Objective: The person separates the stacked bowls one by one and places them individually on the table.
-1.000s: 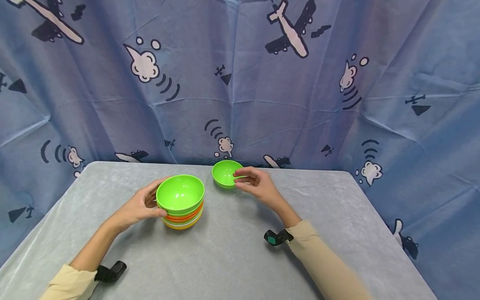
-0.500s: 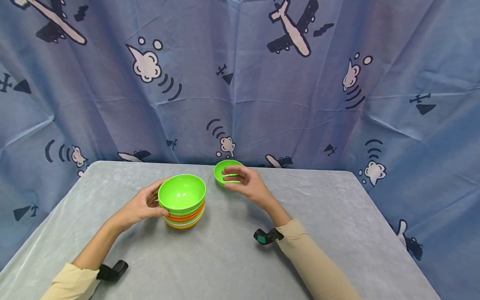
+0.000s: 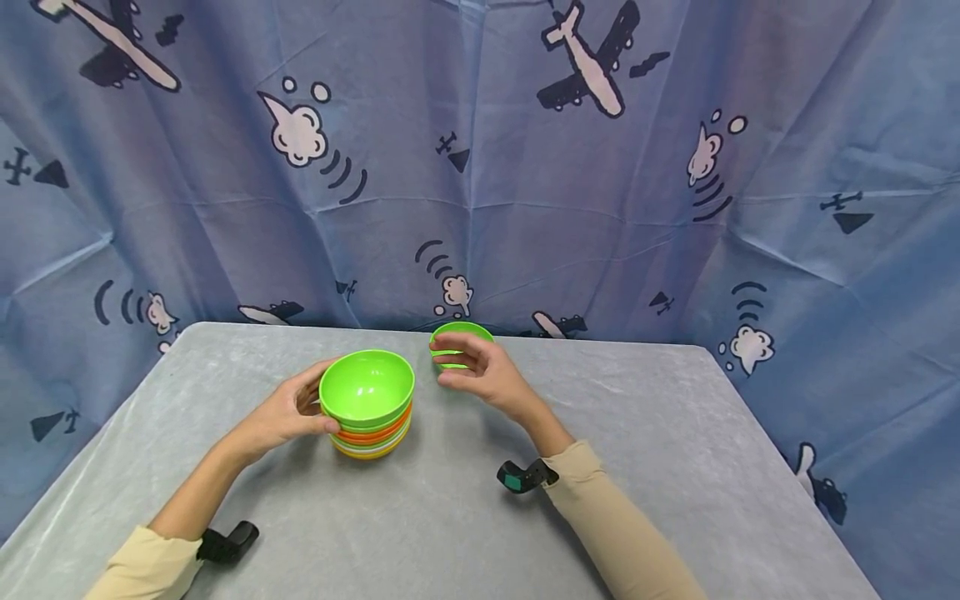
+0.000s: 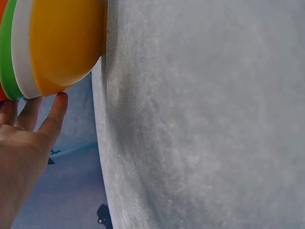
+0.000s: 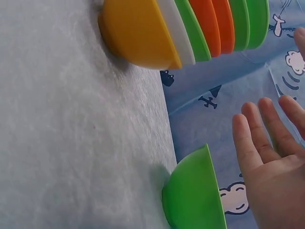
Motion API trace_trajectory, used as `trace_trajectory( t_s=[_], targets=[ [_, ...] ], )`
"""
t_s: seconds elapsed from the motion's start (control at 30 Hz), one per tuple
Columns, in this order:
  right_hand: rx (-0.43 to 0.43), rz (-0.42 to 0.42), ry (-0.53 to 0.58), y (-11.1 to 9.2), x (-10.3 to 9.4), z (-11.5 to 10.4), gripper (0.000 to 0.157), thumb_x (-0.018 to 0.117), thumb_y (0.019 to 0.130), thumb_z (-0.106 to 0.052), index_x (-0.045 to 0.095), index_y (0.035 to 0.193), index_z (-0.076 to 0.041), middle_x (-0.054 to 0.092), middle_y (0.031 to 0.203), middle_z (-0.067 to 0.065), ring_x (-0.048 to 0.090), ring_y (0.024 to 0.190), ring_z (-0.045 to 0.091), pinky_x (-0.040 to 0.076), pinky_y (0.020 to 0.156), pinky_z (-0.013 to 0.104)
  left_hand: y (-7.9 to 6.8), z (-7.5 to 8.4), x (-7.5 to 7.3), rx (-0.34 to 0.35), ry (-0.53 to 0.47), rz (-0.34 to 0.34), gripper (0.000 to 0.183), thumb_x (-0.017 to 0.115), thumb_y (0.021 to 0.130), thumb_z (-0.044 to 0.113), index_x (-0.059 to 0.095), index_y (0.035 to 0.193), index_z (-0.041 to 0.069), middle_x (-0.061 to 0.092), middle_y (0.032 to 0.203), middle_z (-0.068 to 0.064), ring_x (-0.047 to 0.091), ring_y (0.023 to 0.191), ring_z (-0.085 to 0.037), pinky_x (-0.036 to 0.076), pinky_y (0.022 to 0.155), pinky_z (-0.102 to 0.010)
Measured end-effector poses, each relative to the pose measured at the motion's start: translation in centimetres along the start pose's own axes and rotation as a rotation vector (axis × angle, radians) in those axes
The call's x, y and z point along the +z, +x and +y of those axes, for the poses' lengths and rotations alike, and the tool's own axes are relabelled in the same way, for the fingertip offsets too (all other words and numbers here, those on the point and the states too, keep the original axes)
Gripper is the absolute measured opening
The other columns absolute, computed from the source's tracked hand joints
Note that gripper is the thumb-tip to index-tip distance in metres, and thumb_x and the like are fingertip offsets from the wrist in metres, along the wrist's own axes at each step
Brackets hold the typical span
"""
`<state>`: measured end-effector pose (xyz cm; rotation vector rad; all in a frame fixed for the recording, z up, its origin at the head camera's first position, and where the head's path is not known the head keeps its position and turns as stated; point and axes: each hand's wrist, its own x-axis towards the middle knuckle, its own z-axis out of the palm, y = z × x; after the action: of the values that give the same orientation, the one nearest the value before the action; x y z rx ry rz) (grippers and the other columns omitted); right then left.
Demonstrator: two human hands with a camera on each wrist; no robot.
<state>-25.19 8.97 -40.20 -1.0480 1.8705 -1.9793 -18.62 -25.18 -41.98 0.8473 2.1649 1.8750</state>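
A stack of nested bowls stands upright on the table, green at the top, then orange, green, white and yellow at the bottom. My left hand holds the stack from its left side, thumb in front and fingers behind. In the left wrist view, fingertips touch the bowls' side. A single green bowl sits apart near the table's back edge. My right hand is in the air, partly covering that bowl in the head view. Its fingers are extended and hold nothing, as the right wrist view shows.
A grey cloth-covered table lies under everything. Behind it hangs a blue curtain with printed airplanes and clouds. Each wrist carries a black camera strap.
My right hand has moved left, from beside the single green bowl's right edge to in front of it. The left hand stays at the stack.
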Motion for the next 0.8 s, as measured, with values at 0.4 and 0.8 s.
trace_trajectory(
  t_s=[0.4,0.8],
  targets=[
    [0.011,-0.084,-0.029,-0.2,2.1,0.2,0.080,0.084,0.086,-0.017,0.041,0.153,-0.003,0.046,0.151,0.014,0.046,0.136,0.035,0.041,0.108,0.045,-0.1,0.1,0.1,-0.021,0.009,0.008,0.084,0.079,0.089,0.005,0.031,0.158,0.003,0.042,0.153,-0.013,0.048,0.132,-0.017,0.044,0.102,-0.030],
    [0.007,-0.163,-0.013,1.3,4.7,0.6,0.107,0.090,0.078,-0.038,0.030,0.156,0.003,0.037,0.156,0.016,0.042,0.139,0.027,0.037,0.111,0.042,-0.1,0.1,0.1,-0.020,0.022,0.018,0.083,0.079,0.088,0.005,0.033,0.157,0.003,0.044,0.151,-0.011,0.047,0.133,-0.016,0.044,0.103,-0.031]
  ],
)
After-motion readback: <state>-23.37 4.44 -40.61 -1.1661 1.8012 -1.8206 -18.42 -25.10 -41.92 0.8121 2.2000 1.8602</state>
